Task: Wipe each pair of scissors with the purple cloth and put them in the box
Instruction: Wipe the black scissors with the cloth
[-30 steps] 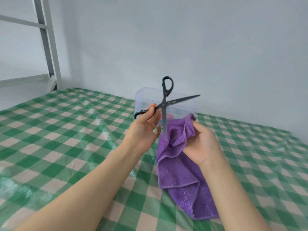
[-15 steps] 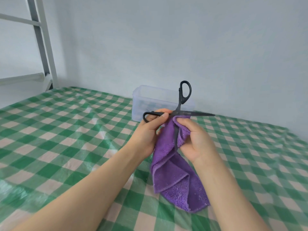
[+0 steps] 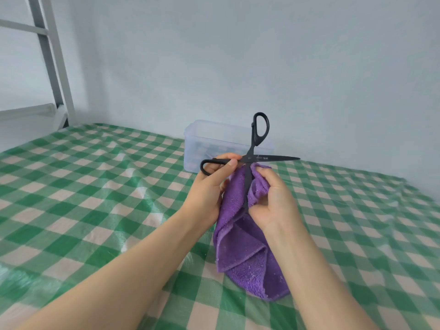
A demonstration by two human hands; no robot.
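Observation:
A pair of black scissors [image 3: 258, 139] is held wide open above the table. My left hand [image 3: 209, 186] grips one handle loop, with that blade pointing right. The other blade points down into the purple cloth [image 3: 240, 248], and its handle loop stands upright. My right hand [image 3: 271, 201] pinches the cloth around this lower blade, and the rest of the cloth hangs down to the table. Behind the hands stands a clear plastic box [image 3: 204, 139] with dark items dimly visible inside.
The table [image 3: 95, 186] is covered by a green and white checked plastic sheet. A pale wall runs close behind the box. A grey metal ladder frame [image 3: 51, 60] stands at the far left beyond the table's edge.
The scissors have moved right and turned, so one blade now lies level. My right hand brought the cloth up and folded it around the downward blade.

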